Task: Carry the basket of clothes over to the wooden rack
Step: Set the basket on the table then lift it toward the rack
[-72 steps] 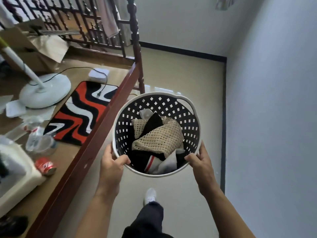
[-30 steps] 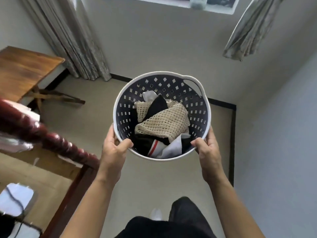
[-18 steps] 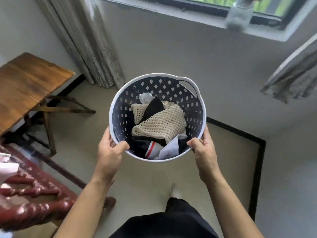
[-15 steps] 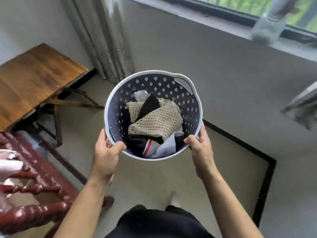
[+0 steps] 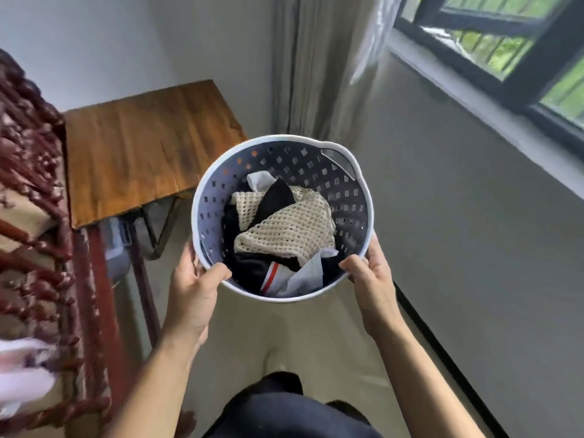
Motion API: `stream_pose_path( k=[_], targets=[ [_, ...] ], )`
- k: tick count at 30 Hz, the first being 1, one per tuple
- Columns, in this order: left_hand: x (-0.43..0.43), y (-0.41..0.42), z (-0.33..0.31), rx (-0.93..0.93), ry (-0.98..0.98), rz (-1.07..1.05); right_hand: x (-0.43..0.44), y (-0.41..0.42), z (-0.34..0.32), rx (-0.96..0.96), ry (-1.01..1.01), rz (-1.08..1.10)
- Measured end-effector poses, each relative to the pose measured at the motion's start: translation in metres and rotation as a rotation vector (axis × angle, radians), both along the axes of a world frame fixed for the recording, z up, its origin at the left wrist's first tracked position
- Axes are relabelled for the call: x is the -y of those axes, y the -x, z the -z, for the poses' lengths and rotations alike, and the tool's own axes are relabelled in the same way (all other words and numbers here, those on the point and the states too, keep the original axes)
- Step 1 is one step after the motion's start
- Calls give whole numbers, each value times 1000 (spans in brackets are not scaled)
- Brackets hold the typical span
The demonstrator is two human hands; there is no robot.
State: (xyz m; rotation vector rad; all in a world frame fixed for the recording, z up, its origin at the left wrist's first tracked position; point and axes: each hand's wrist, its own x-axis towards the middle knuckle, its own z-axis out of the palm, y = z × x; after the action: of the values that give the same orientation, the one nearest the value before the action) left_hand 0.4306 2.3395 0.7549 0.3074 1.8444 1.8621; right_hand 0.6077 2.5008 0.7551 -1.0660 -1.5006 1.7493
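White-rimmed grey basket (image 5: 354, 203), cream mesh cloth (image 5: 290, 229), brown table (image 5: 142, 147).

A room in a home

A grey curtain (image 5: 303, 58) hangs beside a dark-framed window (image 5: 512, 49); a wooden table (image 5: 142, 143) stands in the corner against the white wall, next to carved dark red wooden furniture (image 5: 34, 216), on a plain beige floor (image 5: 284, 336).

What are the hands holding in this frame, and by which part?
Both hold the basket by its white rim on the near side: left hand at near-left, right hand at near-right, thumbs hooked over.
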Motion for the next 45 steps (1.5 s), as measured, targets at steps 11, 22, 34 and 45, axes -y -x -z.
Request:
stream_pose_path(
  k=[11, 22, 34, 45],
  targets=[
    [-149, 166, -2, 5, 33, -57, -165, 181, 13, -21, 18, -94],
    [-190, 322, -14, 14, 100, -463, -259, 429, 14, -3, 41, -528],
    [-118, 508, 41, 165, 174, -586, -198, 630, 60, 159, 59, -630],
    [-113, 679, 72, 374, 216, -455, -176, 756, 75, 319, 122, -519]
  ],
)
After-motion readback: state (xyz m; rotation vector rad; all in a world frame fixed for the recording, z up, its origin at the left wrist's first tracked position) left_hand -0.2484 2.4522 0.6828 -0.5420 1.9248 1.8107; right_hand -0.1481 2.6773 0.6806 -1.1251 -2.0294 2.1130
